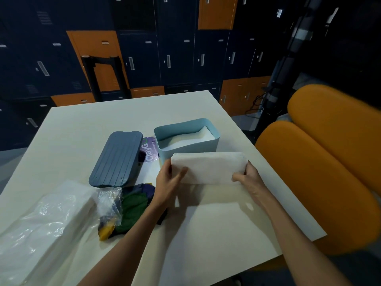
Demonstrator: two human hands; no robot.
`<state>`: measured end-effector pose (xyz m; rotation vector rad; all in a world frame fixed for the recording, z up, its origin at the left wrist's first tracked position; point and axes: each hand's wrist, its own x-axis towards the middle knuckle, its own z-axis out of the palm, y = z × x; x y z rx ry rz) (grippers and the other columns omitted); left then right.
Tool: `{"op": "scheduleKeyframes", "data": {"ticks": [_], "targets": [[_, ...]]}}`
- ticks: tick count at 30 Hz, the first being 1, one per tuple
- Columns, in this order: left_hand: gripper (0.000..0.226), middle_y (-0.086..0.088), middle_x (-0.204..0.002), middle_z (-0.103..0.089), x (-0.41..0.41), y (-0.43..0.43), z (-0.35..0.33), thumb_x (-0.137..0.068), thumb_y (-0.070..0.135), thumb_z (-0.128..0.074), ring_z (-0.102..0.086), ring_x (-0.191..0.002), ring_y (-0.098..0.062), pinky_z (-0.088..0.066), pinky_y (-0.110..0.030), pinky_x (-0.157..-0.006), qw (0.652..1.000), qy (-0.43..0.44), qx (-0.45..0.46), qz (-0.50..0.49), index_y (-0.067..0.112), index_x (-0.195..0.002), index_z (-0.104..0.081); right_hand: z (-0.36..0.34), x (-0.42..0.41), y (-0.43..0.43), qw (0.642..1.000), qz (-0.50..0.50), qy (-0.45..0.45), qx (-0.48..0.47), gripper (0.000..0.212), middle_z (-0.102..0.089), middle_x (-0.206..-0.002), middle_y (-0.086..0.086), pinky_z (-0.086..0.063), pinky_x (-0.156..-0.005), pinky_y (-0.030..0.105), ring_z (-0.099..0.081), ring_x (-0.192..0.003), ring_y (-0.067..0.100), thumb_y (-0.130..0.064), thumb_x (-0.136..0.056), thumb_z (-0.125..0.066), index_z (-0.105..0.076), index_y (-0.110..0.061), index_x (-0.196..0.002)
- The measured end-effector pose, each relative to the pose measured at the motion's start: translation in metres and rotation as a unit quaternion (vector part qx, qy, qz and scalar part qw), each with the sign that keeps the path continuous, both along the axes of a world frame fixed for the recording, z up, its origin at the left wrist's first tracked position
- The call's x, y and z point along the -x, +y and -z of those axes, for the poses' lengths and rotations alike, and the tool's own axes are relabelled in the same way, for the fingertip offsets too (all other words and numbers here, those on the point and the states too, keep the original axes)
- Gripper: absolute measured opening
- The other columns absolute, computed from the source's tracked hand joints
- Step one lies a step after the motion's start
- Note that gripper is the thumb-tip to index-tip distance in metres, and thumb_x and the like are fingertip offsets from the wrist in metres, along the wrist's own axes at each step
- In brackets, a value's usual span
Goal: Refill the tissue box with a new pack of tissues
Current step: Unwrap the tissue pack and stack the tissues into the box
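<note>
One wall of lockers (pixel 177 54): dark blue and orange metal doors, filling the upper part of the frame behind the table.
Square white table (pixel 92 124): takes up the middle and lower frame and carries everything below.
Orange padded chair (pixel 321 162): two rounded cushions at the right edge, beside the table.
Clear plastic pack (pixel 43 226): lower left of the frame, lying flat on the table, with white sheets showing through the film.
Stack of white tissues (pixel 209 168): centre of the frame, held level above the table by both ends, just in front of the box; its shadow lies on the table beneath.
Light blue plastic tissue box (pixel 186 151): just above the centre, upright and uncovered, with white tissue lying low inside.
Dark blue ribbed lid (pixel 117 159): left of the box, lying flat on the table and off the box.
Crumpled wrapper (pixel 132 205): green, blue and yellow with clear film, between the plastic pack and the left forearm.
Left hand (pixel 167 182): grasping the stack's left end, thumb across its front face.
Right hand (pixel 250 178): grasping the stack's right end, fingers curled around it.
Round purple label (pixel 149 152): between lid and box, partly under the lid.
</note>
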<state>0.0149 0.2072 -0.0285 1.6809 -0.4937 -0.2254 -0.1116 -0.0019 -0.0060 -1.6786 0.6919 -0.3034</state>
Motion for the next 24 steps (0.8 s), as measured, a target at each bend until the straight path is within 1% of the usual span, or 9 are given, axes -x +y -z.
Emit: {"op": "scheduleKeyframes", "data": {"ticks": [3,5,7,10,13,15,18,21,24], "targets": [[0.026,-0.01,-0.095,-0.062,0.002,0.002,0.003,-0.092,0.029,-0.05,-0.056,-0.087,-0.025,-0.048,-0.04,-0.075,0.999,-0.031,-0.027,0.004,0.006,-0.104,-0.054,0.001,-0.002,-0.002,1.0,-0.007,0.014,0.013,0.044,-0.059,-0.104,0.001,-0.046,-0.074,0.028,-0.055,-0.1,0.02,-0.002,-0.081,-0.052,-0.05,-0.019,-0.122],[0.026,-0.007,-0.093,-0.06,0.006,0.001,0.001,-0.093,0.027,-0.044,-0.052,-0.082,-0.019,-0.045,-0.028,-0.072,0.999,-0.035,-0.033,0.001,0.006,-0.105,-0.052,0.001,-0.004,0.0,1.0,-0.018,0.016,0.008,0.047,-0.057,-0.106,-0.003,-0.043,-0.073,0.025,-0.053,-0.099,0.014,0.003,-0.087,-0.043,-0.045,-0.021,-0.127],[0.016,-0.001,-0.092,-0.06,0.01,-0.001,-0.001,-0.098,0.021,-0.047,-0.053,-0.082,-0.013,-0.043,-0.017,-0.068,0.999,-0.019,-0.027,0.006,0.008,-0.107,-0.051,0.0,-0.006,0.005,1.0,-0.025,0.012,0.009,0.049,-0.056,-0.107,-0.008,-0.042,-0.074,0.02,-0.052,-0.097,0.007,0.006,-0.088,-0.041,-0.043,-0.024,-0.126],[0.022,0.003,-0.098,-0.064,0.01,-0.003,-0.003,-0.093,0.024,-0.063,-0.059,-0.086,-0.006,-0.048,-0.014,-0.069,1.0,0.001,-0.004,-0.002,0.01,-0.108,-0.054,0.0,-0.007,0.007,1.0,-0.014,-0.005,0.015,0.042,-0.059,-0.108,-0.005,-0.044,-0.075,0.019,-0.055,-0.1,0.009,0.002,-0.089,-0.051,-0.048,-0.021,-0.125],[0.024,0.01,-0.101,-0.065,0.006,0.0,-0.004,-0.089,0.02,-0.068,-0.058,-0.085,0.006,-0.045,-0.008,-0.067,0.999,-0.03,-0.003,-0.026,0.014,-0.11,-0.06,0.0,-0.003,0.003,1.0,-0.007,-0.02,0.02,0.036,-0.06,-0.102,-0.009,-0.046,-0.074,0.019,-0.056,-0.095,0.003,-0.004,-0.089,-0.061,-0.05,-0.021,-0.118],[0.02,0.01,-0.098,-0.066,0.003,0.001,-0.001,-0.091,0.017,-0.066,-0.058,-0.085,0.0,-0.045,-0.01,-0.067,0.998,-0.047,-0.012,-0.03,0.013,-0.11,-0.061,0.0,-0.001,-0.001,0.999,-0.011,-0.02,0.023,0.036,-0.061,-0.104,-0.01,-0.05,-0.08,0.024,-0.057,-0.097,0.004,-0.007,-0.088,-0.065,-0.052,-0.024,-0.116],[0.014,0.001,-0.096,-0.066,0.001,0.0,0.001,-0.094,0.016,-0.06,-0.057,-0.087,-0.015,-0.044,-0.015,-0.069,0.997,-0.066,-0.031,-0.021,0.01,-0.107,-0.06,-0.001,-0.001,-0.004,0.999,-0.016,-0.023,0.016,0.037,-0.063,-0.109,-0.007,-0.053,-0.086,0.03,-0.059,-0.102,0.008,-0.009,-0.086,-0.068,-0.054,-0.024,-0.118],[0.011,0.001,-0.098,-0.065,0.0,0.0,-0.002,-0.096,0.016,-0.058,-0.058,-0.089,-0.014,-0.045,-0.016,-0.072,0.998,-0.065,-0.022,-0.001,0.012,-0.107,-0.059,-0.005,-0.001,-0.004,0.999,-0.008,-0.034,0.01,0.036,-0.064,-0.104,-0.011,-0.052,-0.078,0.02,-0.06,-0.098,0.004,-0.008,-0.087,-0.067,-0.055,-0.023,-0.117],[0.014,0.001,-0.101,-0.066,-0.001,0.002,-0.003,-0.095,0.019,-0.059,-0.061,-0.092,-0.013,-0.05,-0.028,-0.078,0.999,-0.03,-0.008,0.017,0.014,-0.108,-0.058,-0.006,0.0,-0.005,0.999,0.0,-0.03,0.018,0.037,-0.064,-0.103,-0.01,-0.051,-0.074,0.018,-0.06,-0.097,0.006,-0.004,-0.086,-0.067,-0.055,-0.022,-0.117]]}}
